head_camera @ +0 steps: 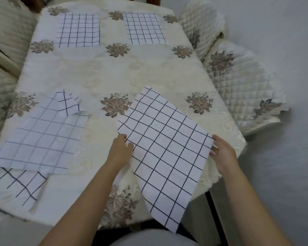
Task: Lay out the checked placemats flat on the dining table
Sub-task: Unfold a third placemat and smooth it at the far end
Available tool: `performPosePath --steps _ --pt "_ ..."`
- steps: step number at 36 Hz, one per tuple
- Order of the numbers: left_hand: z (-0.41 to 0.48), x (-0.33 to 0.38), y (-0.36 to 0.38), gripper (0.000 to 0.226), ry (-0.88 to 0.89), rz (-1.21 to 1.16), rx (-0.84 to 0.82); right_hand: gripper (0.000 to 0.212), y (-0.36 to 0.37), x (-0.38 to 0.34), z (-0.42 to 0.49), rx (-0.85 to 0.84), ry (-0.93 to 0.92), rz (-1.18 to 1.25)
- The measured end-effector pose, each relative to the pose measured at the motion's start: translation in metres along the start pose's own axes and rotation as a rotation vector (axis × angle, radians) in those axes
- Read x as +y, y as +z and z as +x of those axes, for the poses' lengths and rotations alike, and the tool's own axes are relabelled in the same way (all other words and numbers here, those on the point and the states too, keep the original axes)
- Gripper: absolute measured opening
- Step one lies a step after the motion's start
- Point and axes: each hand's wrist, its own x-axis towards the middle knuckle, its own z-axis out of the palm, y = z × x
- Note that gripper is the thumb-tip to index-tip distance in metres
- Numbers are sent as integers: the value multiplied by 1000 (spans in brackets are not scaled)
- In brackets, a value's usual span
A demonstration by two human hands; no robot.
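We are partway through placing one mat. The held placemat (pixel 164 144) is up off the table (pixel 114 73) at the near right, turned on a slant. Its far corner is over the tabletop and its near end hangs past the near edge towards us. Our left hand (pixel 120 150) grips its left edge with the fingers (pixel 129 145) curled onto the cloth. Our right hand (pixel 222 153) pinches the right corner between thumb and fingers. Both hands are closed on this one mat and hold nothing else.

As we judge it, the next move calls for turning the mat square to the table edge. We then need to carry it forward onto the near right of the table, lower it and smooth it so that nothing overhangs.

We count five checked mats. Two lie flat at the far side, well apart: the far left placemat (pixel 78 29) and the far right placemat (pixel 144 29). Two are at the near left. The folded placemat (pixel 39 139) has its far corner turned back on itself, and the edge placemat (pixel 16 185) lies askew, partly under it at the near edge. Both probably need straightening as well. The fifth is the one in our hands. At the right we count two quilted chair covers (pixel 238 73); the left side is too blurred to count.
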Motion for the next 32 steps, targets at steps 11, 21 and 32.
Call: performPosePath --steps 11,21,32 --pt "64 17 -3 54 -100 141 211 13 -16 31 5 -187 273 -166" --pt "74 19 -21 39 -175 -187 170 8 -6 35 14 -216 55 -436" --pt "26 2 -28 13 -291 -358 -14 12 -20 15 33 -197 30 -360"
